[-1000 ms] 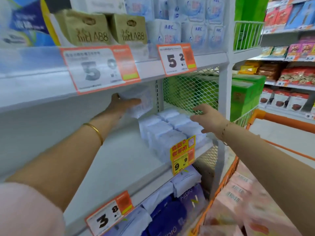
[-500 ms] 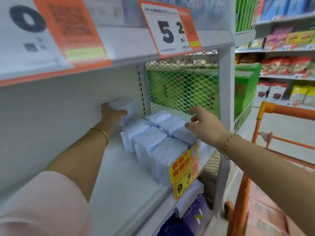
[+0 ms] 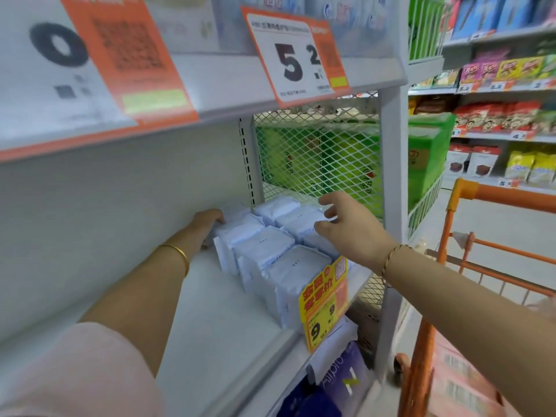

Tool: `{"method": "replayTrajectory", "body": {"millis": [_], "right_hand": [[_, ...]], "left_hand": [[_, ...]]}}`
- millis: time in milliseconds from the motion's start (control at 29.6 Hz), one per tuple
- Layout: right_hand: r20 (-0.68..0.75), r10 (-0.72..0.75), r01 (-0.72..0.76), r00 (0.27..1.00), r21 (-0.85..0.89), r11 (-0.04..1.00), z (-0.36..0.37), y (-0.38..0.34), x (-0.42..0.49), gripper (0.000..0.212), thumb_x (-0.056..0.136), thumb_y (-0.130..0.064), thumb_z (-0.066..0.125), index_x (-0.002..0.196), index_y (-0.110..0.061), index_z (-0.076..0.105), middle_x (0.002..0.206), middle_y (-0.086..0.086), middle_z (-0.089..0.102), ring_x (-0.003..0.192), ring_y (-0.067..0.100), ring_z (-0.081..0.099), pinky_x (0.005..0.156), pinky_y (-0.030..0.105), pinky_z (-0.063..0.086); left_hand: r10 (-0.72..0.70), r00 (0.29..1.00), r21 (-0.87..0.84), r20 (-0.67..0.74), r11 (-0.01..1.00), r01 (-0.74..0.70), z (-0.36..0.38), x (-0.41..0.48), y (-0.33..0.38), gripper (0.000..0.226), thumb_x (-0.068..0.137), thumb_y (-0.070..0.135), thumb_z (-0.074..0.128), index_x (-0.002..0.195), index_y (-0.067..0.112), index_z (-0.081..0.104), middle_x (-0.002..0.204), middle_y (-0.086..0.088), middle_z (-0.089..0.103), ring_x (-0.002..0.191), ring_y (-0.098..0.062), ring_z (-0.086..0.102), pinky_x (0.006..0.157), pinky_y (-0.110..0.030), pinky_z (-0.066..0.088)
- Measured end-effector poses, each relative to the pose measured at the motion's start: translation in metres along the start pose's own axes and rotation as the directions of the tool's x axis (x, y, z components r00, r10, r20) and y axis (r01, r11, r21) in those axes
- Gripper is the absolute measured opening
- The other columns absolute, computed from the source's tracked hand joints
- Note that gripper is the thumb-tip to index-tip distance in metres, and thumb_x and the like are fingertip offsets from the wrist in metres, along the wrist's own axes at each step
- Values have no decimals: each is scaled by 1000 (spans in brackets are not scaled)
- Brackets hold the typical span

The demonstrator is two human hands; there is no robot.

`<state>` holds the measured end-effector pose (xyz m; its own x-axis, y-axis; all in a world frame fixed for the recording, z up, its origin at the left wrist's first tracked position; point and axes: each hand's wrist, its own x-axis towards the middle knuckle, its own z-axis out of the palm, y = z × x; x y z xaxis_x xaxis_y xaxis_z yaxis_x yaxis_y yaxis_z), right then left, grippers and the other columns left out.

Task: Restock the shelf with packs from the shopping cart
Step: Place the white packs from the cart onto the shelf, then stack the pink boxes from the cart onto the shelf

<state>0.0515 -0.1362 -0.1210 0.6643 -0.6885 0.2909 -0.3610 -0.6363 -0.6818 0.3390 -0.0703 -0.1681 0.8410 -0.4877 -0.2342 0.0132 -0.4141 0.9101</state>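
Observation:
Several white packs (image 3: 264, 251) stand in two rows at the right end of the white shelf (image 3: 198, 314). My left hand (image 3: 207, 222) reaches deep into the shelf and grips one more white pack (image 3: 236, 213), which sits at the back of the left row against the rear wall. Spread and relaxed, my right hand (image 3: 346, 227) hovers just over the right row, holding nothing. The orange shopping cart (image 3: 451, 212) stands at the right with pink packs (image 3: 460, 383) inside.
A yellow price tag (image 3: 325, 302) hangs on the shelf's front edge. A white mesh panel (image 3: 316, 155) closes the shelf's right end, with green boxes behind it. The upper shelf (image 3: 225, 82) hangs low overhead. Blue and purple packs (image 3: 340, 383) fill the shelf below.
My left hand has lowered its white pack from mid-air by the back wall down behind the left row. My right hand has stayed over the right row.

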Motion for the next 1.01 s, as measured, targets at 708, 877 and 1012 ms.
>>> {"method": "replayTrajectory", "body": {"millis": [708, 877, 1012], "right_hand": [[203, 250, -143, 947, -432, 891, -144, 46, -218, 40, 91, -33, 57, 122, -8, 56, 127, 13, 55, 117, 27, 50, 88, 26, 38], [267, 270, -50, 925, -619, 784, -130, 54, -232, 55, 82, -63, 53, 109, -15, 56, 114, 10, 58, 114, 29, 48, 101, 38, 31], [277, 280, -41, 919, -639, 768, -129, 52, -231, 56, 80, -64, 55, 109, -17, 49, 118, 10, 56, 115, 29, 46, 99, 39, 29]], "left_hand": [[518, 752, 240, 408, 734, -635, 120, -392, -42, 46, 85, 9, 59, 129, 7, 47, 131, -11, 41, 123, -23, 44, 97, -25, 36], [475, 756, 264, 450, 738, -621, 128, -420, -48, 42, 89, 12, 55, 129, 9, 46, 136, -11, 37, 124, -21, 41, 89, -21, 36], [464, 770, 248, 438, 761, -600, 122, -432, -51, 41, 88, 12, 58, 128, 10, 48, 135, -9, 40, 118, -18, 47, 75, -12, 35]]}}
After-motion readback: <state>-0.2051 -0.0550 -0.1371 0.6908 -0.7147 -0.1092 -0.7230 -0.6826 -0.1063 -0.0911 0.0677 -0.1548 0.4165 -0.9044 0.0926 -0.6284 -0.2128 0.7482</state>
